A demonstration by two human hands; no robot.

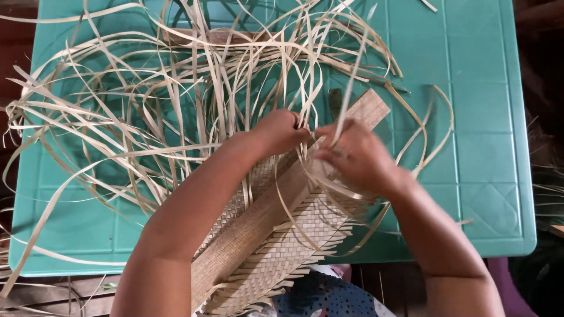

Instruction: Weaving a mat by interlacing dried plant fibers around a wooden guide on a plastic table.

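A partly woven mat (282, 246) of pale straw strips wraps around a long brown wooden board (247, 232) that runs from the lower middle up to the right. My left hand (279, 132) pinches a bunch of loose strips at the upper edge of the weave. My right hand (355, 155), slightly blurred, holds a single strip (351, 88) that rises upward from the weave. The two hands almost touch above the board.
Many loose straw strips (147, 100) fan out in loops over a teal plastic table (482, 147). Dark wooden floor shows at the left and right edges. Patterned dark cloth (329, 299) lies below the board, near the table's front edge.
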